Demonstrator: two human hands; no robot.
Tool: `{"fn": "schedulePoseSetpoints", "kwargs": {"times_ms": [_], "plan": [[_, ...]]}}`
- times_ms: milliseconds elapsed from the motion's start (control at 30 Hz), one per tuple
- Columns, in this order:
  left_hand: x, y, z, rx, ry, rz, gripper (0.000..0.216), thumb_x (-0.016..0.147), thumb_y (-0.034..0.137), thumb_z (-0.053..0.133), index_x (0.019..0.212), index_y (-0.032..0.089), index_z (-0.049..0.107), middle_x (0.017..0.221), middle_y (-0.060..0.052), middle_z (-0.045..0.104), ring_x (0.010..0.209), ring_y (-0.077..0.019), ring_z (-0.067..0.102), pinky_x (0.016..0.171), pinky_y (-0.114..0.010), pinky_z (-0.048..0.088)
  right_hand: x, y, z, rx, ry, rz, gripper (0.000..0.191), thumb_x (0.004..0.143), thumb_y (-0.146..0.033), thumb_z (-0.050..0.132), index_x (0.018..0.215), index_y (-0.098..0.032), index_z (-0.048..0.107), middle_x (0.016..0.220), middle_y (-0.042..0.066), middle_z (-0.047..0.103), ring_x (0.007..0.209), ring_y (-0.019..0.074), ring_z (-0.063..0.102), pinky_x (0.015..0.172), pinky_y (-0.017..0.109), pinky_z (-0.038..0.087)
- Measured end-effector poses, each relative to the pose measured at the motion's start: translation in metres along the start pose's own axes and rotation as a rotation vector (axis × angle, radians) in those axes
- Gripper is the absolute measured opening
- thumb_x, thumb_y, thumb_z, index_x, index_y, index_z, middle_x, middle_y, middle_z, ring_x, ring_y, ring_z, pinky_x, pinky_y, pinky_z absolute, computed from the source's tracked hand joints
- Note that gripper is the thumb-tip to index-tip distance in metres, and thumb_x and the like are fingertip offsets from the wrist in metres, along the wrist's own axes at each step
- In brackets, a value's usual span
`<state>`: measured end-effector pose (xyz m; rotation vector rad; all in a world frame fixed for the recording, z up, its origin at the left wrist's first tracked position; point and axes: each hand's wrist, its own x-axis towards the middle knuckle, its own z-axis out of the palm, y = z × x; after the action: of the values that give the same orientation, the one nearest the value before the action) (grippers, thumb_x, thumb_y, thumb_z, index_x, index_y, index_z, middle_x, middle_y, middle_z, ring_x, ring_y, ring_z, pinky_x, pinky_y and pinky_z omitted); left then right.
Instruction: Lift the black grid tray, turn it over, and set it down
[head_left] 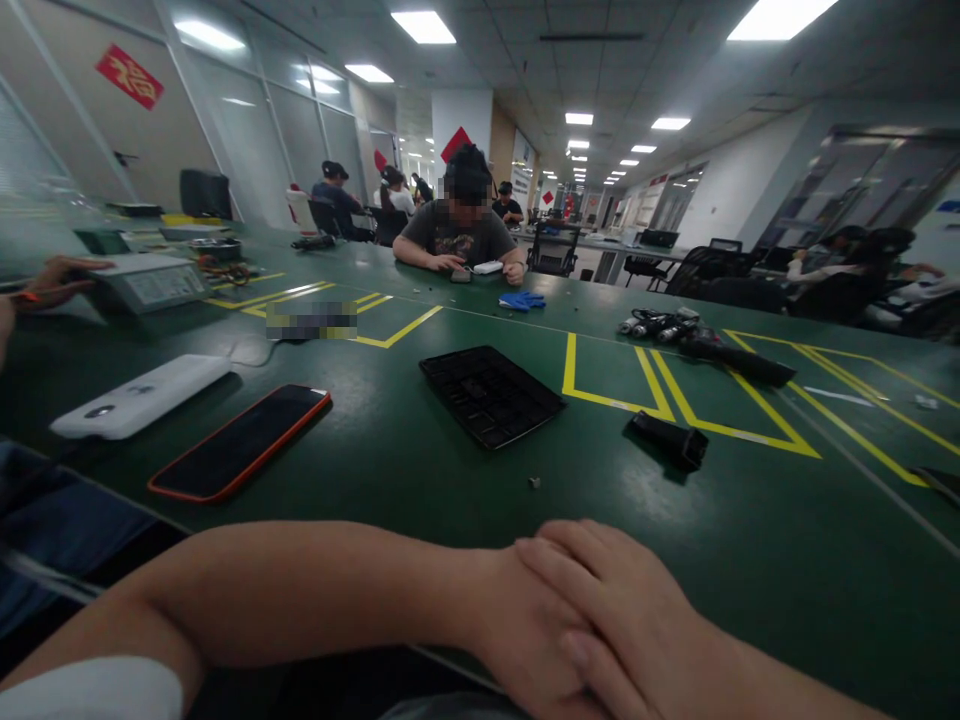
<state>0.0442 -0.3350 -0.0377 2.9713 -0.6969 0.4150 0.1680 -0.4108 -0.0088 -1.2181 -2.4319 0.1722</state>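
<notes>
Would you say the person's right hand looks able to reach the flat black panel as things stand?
Probably yes: the right hand rests over the left hand, and the way to the black panel looks open, with just a small piece on the table between.

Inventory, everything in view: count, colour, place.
Table: 1, green, foreground
Tape outlines: several, yellow, on table
Phone: 1, dark, orange edge, near left
Long device: 1, white, left of phone
Panel: 1, black, centre
Small piece: 1, greyish, nearer than panel
Short part: 1, black, right of panel
Cable bundle: 1, dark, right
Glove: 1, blue, far centre
Box: 1, grey, left, at another person's hand
Pixelated item: 1, colour unclear, beyond phone
Co-worker: 1, dark top, across table
People: several, mixed clothing, background
Chairs: several, black, background
Lights: several, white, overhead
Left grip: 1, bare, bottom centre
Right grip: 1, bare, over left
</notes>
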Motion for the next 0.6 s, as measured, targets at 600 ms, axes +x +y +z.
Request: {"fn": "schedulePoseSetpoints", "kwargs": {"times_ms": [600], "plan": [[0.012,0.003,-0.020,0.216,0.064,0.215,0.035,0.078,0.026,0.038,0.088,0.025,0.072,0.105,-0.005,0.066,0.110,-0.0188,0.054,0.095,-0.025,0.042,0.005,-0.001,-0.043,0.403,-0.475,0.211,0.033,0.091,-0.028,0.031,0.120,-0.023,0.048,0.105,0.005,0.062,0.092,0.0169,0.058,0.078,0.030,0.045]]}}
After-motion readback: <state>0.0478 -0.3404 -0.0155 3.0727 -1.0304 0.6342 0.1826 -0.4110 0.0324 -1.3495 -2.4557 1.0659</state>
